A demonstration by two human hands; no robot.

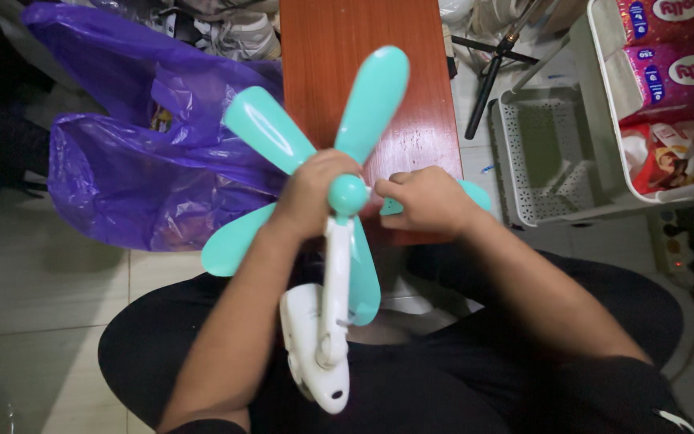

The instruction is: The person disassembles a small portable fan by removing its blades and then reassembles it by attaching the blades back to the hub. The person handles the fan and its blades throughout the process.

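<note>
A small fan [339, 241] with teal blades and a white base rests on the person's lap, in front of a wooden table [363, 72]. The left hand [315, 193] is closed around the blades beside the hub, while the right hand [423, 197] pinches with narrow fingers at the hub's side, touching a blade.

Head camera looks steeply down (close range) over lap and floor [42, 305]
</note>
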